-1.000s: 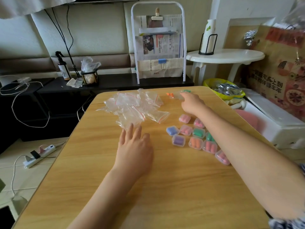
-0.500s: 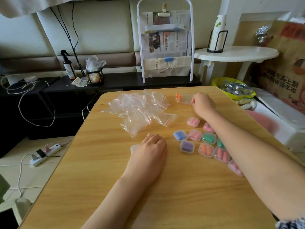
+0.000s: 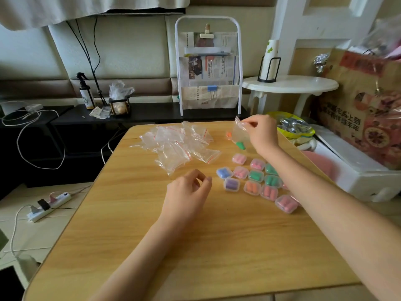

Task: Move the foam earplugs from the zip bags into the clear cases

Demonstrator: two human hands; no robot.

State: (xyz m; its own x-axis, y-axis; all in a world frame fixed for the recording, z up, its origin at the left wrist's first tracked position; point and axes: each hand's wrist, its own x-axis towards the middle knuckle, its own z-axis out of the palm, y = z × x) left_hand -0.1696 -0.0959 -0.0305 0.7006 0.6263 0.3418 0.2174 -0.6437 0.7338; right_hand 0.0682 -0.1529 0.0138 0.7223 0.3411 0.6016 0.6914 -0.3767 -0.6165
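On the far left part of the wooden table (image 3: 134,235) a heap of empty zip bags (image 3: 175,144) is seen. Nearer, the left hand (image 3: 186,192) is held over the table with fingers loosely curled, and nothing is gripped. To the right, closed clear cases (image 3: 251,179) with coloured earplugs are grouped. Beyond them a zip bag (image 3: 239,132) holding green earplugs (image 3: 240,145) is pinched at its top by the right hand (image 3: 262,133), lifted above the table.
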